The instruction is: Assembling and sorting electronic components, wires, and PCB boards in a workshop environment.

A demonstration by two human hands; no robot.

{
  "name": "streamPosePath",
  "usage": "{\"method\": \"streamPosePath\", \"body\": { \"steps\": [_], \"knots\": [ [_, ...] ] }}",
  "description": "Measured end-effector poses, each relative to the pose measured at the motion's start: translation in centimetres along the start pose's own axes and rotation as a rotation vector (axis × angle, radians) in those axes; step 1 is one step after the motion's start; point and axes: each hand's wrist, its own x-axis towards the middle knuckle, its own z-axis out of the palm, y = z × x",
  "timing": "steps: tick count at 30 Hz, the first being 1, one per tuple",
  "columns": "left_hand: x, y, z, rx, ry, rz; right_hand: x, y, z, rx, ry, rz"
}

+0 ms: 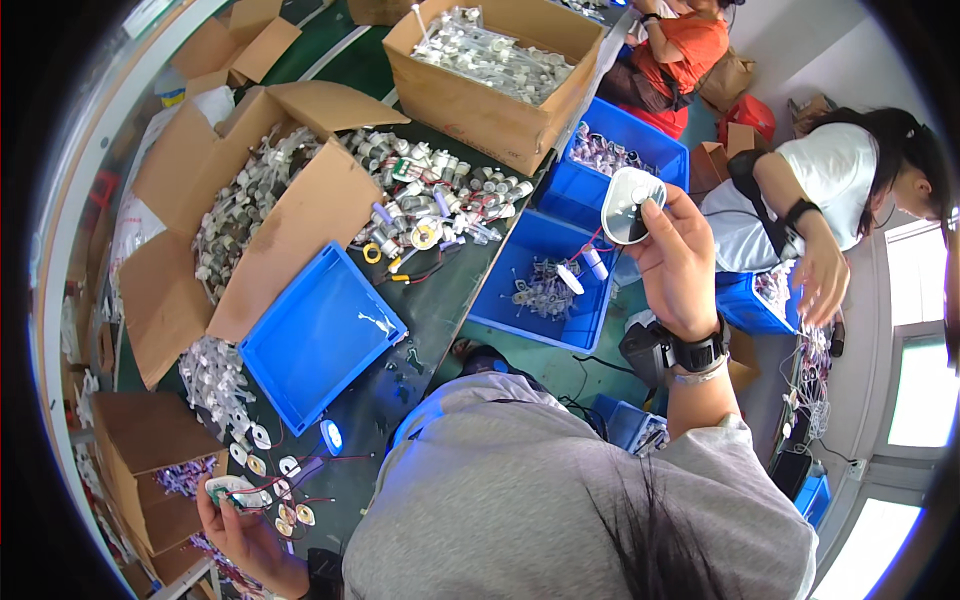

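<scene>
My right hand (678,262) is raised over the blue bins, its thumb pressed on a clear-and-white rounded plate (626,212) with a dark spot. Just below the plate hang red wires, a purple cylinder (595,263) and a white oval piece (570,279); whether they join the plate is unclear. At the lower left my left hand (245,540) pinches a white oval housing (236,492) that has a green circuit board and red wires. Beside that hand, several small white and yellow oval pieces (287,487) with wires lie on the dark table. A lit lamp piece (331,436) glows near them.
A shallow blue tray (290,395) sits on the table beside open cardboard boxes (270,255) of parts. Loose cylinders (440,195) are heaped behind it. Blue bins (480,300) stand right of the table edge. Two other people (830,160) are at the right.
</scene>
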Motion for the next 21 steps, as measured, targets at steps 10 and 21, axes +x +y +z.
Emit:
{"method": "streamPosePath", "body": {
  "steps": [10,21],
  "knots": [
    [-5.2,0.4,-6.7,0.038,0.387,0.096,2.4,1.8,4.4,-0.03,-0.224,0.214],
    [-11.6,-4.2,-13.6,0.012,1.06,0.17,3.7,3.1,8.8,-0.217,-0.515,0.222]
  ]
}}
